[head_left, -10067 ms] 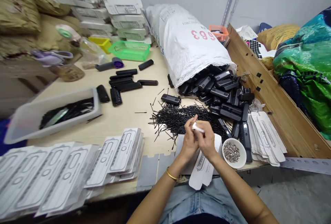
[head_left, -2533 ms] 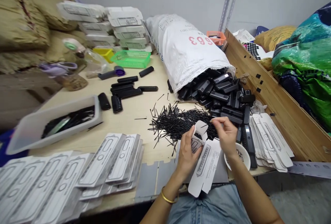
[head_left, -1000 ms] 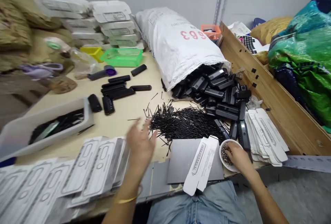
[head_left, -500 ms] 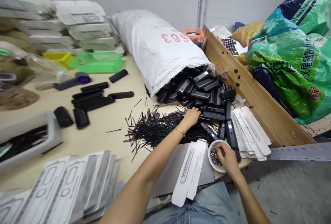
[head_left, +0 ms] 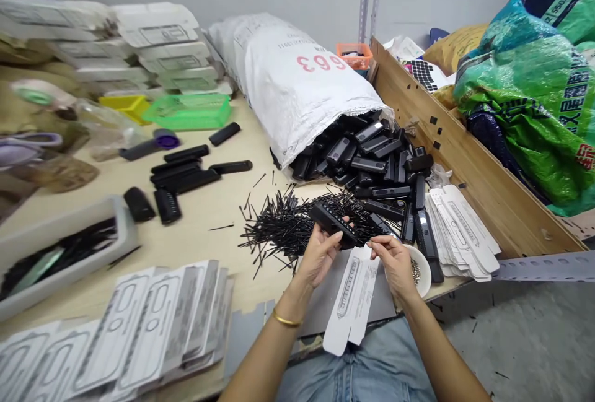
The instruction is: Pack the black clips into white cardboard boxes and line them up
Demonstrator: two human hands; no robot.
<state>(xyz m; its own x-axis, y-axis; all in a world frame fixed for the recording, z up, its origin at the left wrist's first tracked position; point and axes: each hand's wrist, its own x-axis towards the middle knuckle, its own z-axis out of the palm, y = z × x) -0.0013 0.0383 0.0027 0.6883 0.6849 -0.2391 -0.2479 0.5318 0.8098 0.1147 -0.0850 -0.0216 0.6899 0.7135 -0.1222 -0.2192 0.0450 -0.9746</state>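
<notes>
A long black plastic casing [head_left: 332, 221] with a row of small light spots lies tilted in my left hand [head_left: 320, 258], gripped by thumb and fingers. My right hand [head_left: 393, 262] is closed in a pinch just right of it; whatever sits between the fingertips is too small to make out. Partly behind the right hand is a white bowl [head_left: 425, 259] of small shiny metal parts [head_left: 415, 270]. Below both hands lies a flat white printed carton [head_left: 346, 303]. Beyond the left hand spreads a heap of thin black sticks [head_left: 279, 225].
An overturned white sack [head_left: 297, 86] spills black casings [head_left: 372, 163] at the back. Flat cartons are stacked right [head_left: 462, 231] and front left [head_left: 153, 327]. A grey bin [head_left: 125, 228] holds black pieces. A wooden board [head_left: 478, 160] borders the right side.
My left hand has come back from the pile toward me with a black casing. My right hand has left the bowl and moved left, near the casing.
</notes>
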